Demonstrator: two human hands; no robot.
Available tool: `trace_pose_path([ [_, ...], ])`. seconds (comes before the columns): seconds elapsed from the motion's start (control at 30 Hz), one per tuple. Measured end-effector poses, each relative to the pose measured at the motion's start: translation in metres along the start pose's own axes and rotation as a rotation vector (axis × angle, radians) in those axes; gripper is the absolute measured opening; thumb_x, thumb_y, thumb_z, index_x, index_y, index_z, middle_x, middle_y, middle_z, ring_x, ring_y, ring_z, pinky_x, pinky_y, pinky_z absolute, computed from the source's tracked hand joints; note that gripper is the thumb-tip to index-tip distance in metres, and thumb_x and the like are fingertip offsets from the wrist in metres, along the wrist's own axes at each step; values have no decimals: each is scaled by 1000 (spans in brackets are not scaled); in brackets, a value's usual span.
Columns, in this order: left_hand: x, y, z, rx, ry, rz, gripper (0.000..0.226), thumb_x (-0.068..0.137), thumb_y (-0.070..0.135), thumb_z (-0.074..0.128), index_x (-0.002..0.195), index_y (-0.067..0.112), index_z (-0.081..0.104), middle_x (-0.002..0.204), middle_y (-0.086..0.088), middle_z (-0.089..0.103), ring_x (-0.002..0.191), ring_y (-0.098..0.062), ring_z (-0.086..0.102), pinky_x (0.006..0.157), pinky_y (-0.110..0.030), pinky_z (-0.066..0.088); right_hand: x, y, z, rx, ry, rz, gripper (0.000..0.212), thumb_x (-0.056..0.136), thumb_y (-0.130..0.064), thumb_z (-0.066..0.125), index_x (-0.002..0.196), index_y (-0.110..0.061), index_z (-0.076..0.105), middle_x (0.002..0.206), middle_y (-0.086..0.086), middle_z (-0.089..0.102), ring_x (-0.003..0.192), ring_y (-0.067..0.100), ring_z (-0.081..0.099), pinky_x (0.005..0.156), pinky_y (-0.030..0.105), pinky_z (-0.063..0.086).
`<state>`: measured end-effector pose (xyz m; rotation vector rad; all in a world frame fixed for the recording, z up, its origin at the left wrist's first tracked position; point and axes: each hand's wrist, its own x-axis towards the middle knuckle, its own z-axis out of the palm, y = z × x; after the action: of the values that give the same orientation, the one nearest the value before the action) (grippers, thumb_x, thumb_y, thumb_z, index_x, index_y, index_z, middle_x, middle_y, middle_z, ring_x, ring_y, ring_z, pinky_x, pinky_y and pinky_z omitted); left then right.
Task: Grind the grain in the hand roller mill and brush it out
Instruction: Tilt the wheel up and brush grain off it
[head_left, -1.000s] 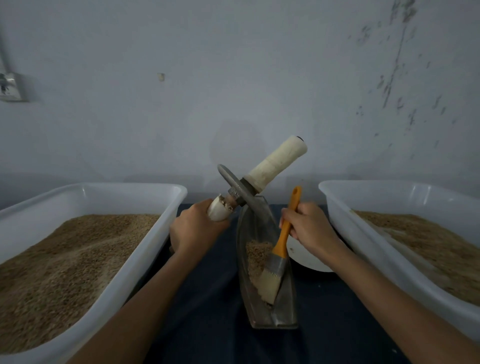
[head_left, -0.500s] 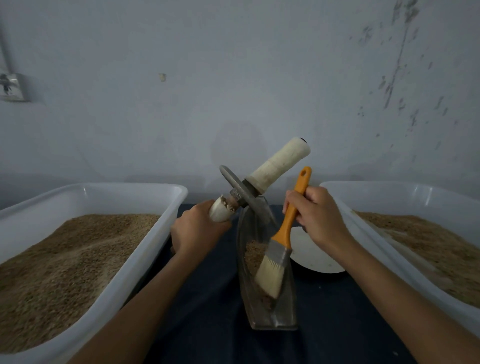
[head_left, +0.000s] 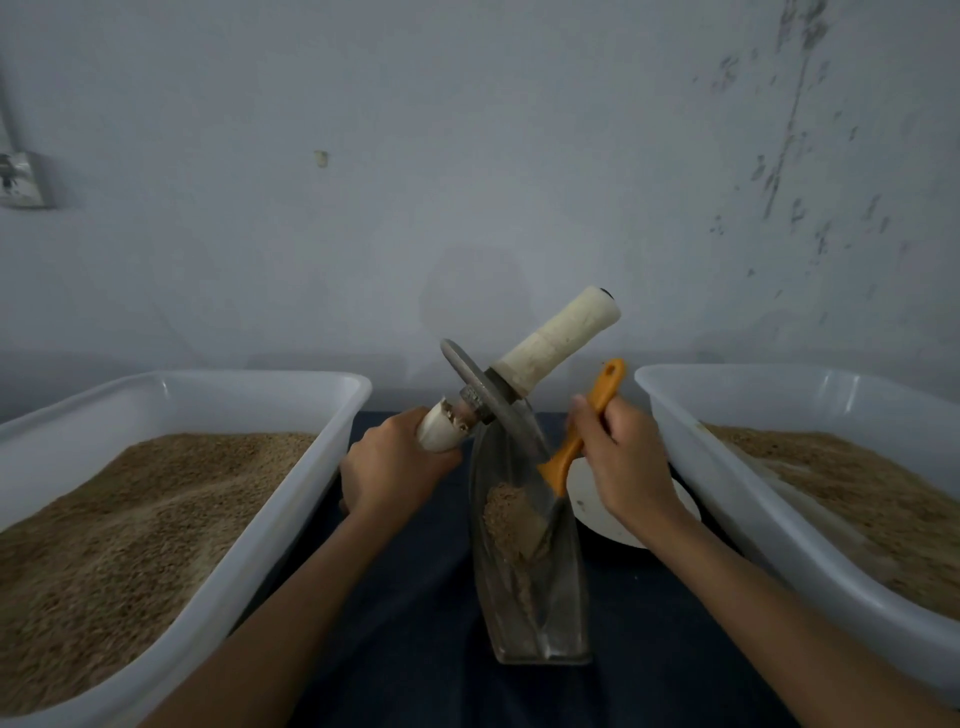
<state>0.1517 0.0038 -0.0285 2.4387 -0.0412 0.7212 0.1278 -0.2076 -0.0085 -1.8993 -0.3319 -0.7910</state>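
- Since a second ago, my right hand (head_left: 626, 467) has pushed the brush (head_left: 574, 447) deeper into the metal trough (head_left: 530, 582), so its bristles are now hidden low inside by the ground grain (head_left: 506, 519).
- That hand is curled tight round the orange brush handle.
- My left hand (head_left: 395, 473) still grips one white handle of the roller (head_left: 519, 384), holding it tilted up, its metal disc resting at the top of the trough.
- The trough lies on the dark worktop (head_left: 405, 623) between two white tubs.
- I see the left tub (head_left: 291, 499) and the right tub (head_left: 727, 499) both hold brown grain.
- A white plate (head_left: 597, 512) sits under my right wrist.
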Motion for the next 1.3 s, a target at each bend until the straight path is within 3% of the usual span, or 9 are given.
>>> trace_pose_path([
  [0.17,1,0,-1,-6,-15,-10,17,79,47,65,87,35,56,73,14,58,70,-6,57,55,-23,35,15,-11,-14,222,-66,110,36,100,-13,46,69,2,55,37,-10,42,34,1,36,38,11,28],
  [0.37,0,0,0,1,-5,-5,17,79,46,66,89,36,57,77,13,61,71,-7,57,54,-23,34,6,-7,-2,96,-302,196,40,99,-19,50,61,-7,48,41,-9,45,39,3,41,47,21,36],
  [0.5,0,0,0,-8,-2,-5,15,78,47,65,86,37,58,74,13,62,69,-6,57,52,-22,32,8,-7,-5,-30,-102,150,42,99,-22,50,70,8,55,63,20,57,56,22,53,56,41,47],
  [0.63,2,0,0,5,1,-29,14,78,48,64,84,37,58,68,16,57,62,1,50,48,-19,29,17,-4,-16,-36,169,129,43,100,-24,46,62,-4,50,57,7,55,51,17,50,50,31,39],
  [0.83,1,-2,-1,-3,-6,-20,16,77,45,66,89,37,58,73,15,59,66,-1,53,53,-22,33,20,12,-21,-141,129,278,37,101,-22,44,78,5,56,71,27,58,63,35,56,60,43,45],
  [1.0,-1,-3,-2,6,-14,-11,15,79,44,65,90,35,60,78,12,62,74,-9,59,62,-26,41,20,0,-23,-277,240,106,42,102,-24,43,62,-12,34,52,2,39,45,12,38,42,19,26],
  [1.07,-2,-3,-2,9,-23,-11,16,79,44,65,91,35,59,79,11,63,75,-10,60,64,-26,43,20,-5,-25,-274,276,47,43,102,-23,44,61,-13,34,50,1,39,42,11,36,39,18,30],
  [1.23,-3,-4,-1,-2,-39,-10,14,80,43,65,91,37,58,78,12,63,76,-9,60,66,-27,46,20,-4,-25,-181,170,66,39,101,-25,44,75,2,52,64,20,56,56,30,54,55,36,42],
  [1.3,-4,-5,0,-9,-41,1,14,81,42,66,91,35,59,78,11,63,76,-9,61,69,-29,50,21,-2,-25,-240,165,90,39,102,-26,43,74,1,50,62,19,54,53,26,51,52,38,38],
])
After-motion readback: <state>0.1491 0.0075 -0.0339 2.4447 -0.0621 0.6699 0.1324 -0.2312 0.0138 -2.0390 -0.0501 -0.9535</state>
